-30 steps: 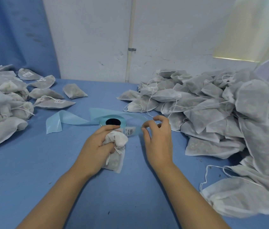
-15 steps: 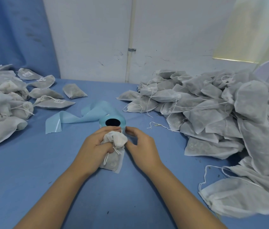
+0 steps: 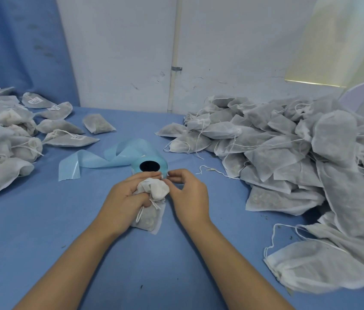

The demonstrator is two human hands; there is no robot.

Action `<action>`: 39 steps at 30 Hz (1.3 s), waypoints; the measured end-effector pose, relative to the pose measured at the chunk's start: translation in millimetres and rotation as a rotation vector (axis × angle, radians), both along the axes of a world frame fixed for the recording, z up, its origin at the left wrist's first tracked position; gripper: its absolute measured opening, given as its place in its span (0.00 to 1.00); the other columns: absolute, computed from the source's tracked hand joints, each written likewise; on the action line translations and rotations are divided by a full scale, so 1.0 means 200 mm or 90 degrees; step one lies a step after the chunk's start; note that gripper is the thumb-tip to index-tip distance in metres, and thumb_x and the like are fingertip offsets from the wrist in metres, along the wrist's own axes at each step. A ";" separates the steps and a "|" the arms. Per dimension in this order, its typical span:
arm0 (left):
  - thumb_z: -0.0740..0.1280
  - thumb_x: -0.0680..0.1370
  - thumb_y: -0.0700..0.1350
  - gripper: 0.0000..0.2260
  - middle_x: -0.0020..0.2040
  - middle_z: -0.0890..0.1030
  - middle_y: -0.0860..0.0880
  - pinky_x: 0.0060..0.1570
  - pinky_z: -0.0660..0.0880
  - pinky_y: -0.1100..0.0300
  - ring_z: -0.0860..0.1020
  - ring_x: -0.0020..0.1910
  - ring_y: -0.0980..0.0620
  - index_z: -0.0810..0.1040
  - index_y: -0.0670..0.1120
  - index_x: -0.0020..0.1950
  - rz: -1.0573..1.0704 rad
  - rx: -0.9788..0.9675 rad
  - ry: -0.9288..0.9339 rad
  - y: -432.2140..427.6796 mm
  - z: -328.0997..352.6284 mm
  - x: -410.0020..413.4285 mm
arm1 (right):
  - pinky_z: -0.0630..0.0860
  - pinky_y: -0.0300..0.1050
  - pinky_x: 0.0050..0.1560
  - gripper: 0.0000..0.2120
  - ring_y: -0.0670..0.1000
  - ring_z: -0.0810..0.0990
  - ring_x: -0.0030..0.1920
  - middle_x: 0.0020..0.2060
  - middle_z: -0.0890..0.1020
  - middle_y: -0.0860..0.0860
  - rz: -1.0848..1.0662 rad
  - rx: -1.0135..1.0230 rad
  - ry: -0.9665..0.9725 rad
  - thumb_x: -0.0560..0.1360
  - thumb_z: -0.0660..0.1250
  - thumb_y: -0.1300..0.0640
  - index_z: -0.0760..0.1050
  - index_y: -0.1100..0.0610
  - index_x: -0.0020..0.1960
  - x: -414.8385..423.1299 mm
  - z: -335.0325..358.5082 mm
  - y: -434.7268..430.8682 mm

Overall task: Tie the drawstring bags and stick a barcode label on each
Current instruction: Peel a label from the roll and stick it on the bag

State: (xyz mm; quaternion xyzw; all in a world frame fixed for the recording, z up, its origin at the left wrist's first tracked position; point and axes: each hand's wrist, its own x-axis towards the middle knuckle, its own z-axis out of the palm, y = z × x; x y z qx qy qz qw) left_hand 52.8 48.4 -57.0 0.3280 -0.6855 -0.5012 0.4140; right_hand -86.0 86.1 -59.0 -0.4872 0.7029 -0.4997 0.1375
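In the head view, a blue label roll [image 3: 149,158] lies on the blue table [image 3: 42,242] with its dark core facing the camera. Just in front of the roll, the left hand [image 3: 125,195] grips a white drawstring bag [image 3: 152,218]. Its fingers are curled round the gathered neck, and the bunched top pokes out above them. The bag's lower body lies on the table, and its string hangs in a loop below the neck.

The right hand [image 3: 190,198] is just right of the bag. Its thumb and forefinger [image 3: 173,175] are drawn together at the roll's near right edge, close to the left hand's fingertips. Whether they pinch a label cannot be told, as the spot is too small.

A pale blue backing strip [image 3: 100,159] curls away from the roll to the left. Farther left lies a heap of tied bags [image 3: 9,135], some of them showing labels. To the right of the roll a large pile of loose bags [image 3: 288,153] spreads out, their strings trailing. One stray string [image 3: 210,170] lies between the roll and that pile.
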 end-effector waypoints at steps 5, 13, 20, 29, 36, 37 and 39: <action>0.62 0.59 0.38 0.26 0.53 0.82 0.61 0.49 0.72 0.73 0.78 0.54 0.62 0.81 0.51 0.55 -0.002 0.001 -0.006 0.00 0.00 0.00 | 0.73 0.39 0.47 0.12 0.45 0.80 0.49 0.49 0.85 0.45 -0.005 0.005 -0.008 0.76 0.68 0.48 0.79 0.52 0.57 0.01 0.01 -0.01; 0.62 0.59 0.38 0.25 0.52 0.82 0.62 0.49 0.70 0.75 0.78 0.53 0.64 0.81 0.53 0.53 0.015 0.006 -0.013 0.00 0.00 0.00 | 0.74 0.45 0.47 0.10 0.49 0.80 0.46 0.46 0.85 0.48 -0.012 0.007 -0.001 0.79 0.64 0.52 0.80 0.52 0.57 0.00 0.01 0.00; 0.62 0.60 0.39 0.25 0.53 0.81 0.64 0.52 0.69 0.74 0.77 0.55 0.64 0.81 0.53 0.55 0.025 -0.005 -0.025 0.02 0.01 0.00 | 0.67 0.25 0.40 0.05 0.41 0.75 0.40 0.44 0.79 0.48 -0.077 -0.064 -0.091 0.77 0.65 0.58 0.79 0.52 0.45 -0.08 0.01 0.01; 0.64 0.61 0.38 0.24 0.63 0.74 0.69 0.56 0.70 0.67 0.73 0.61 0.69 0.82 0.53 0.54 0.000 -0.028 -0.006 0.05 0.05 0.01 | 0.76 0.35 0.45 0.13 0.42 0.81 0.39 0.37 0.84 0.43 -0.049 -0.097 -0.363 0.75 0.64 0.64 0.82 0.49 0.41 -0.19 0.01 0.14; 0.69 0.74 0.35 0.14 0.39 0.83 0.64 0.37 0.71 0.77 0.78 0.38 0.69 0.80 0.55 0.45 0.114 0.004 0.106 0.08 0.06 -0.10 | 0.73 0.34 0.44 0.11 0.43 0.78 0.37 0.32 0.79 0.45 0.054 -0.162 -0.390 0.76 0.63 0.68 0.76 0.55 0.51 -0.13 0.03 0.16; 0.70 0.74 0.37 0.12 0.39 0.83 0.64 0.37 0.71 0.76 0.79 0.38 0.68 0.80 0.55 0.45 0.123 0.000 0.114 0.08 0.06 -0.11 | 0.73 0.35 0.46 0.13 0.44 0.77 0.37 0.32 0.78 0.46 0.068 -0.187 -0.383 0.76 0.62 0.70 0.75 0.54 0.53 -0.12 0.03 0.17; 0.71 0.74 0.39 0.10 0.40 0.83 0.64 0.39 0.72 0.75 0.79 0.40 0.67 0.80 0.56 0.44 0.143 -0.007 0.119 0.09 0.06 -0.13 | 0.72 0.33 0.46 0.16 0.44 0.75 0.36 0.32 0.75 0.47 0.079 -0.255 -0.377 0.75 0.60 0.73 0.74 0.54 0.54 -0.11 0.05 0.18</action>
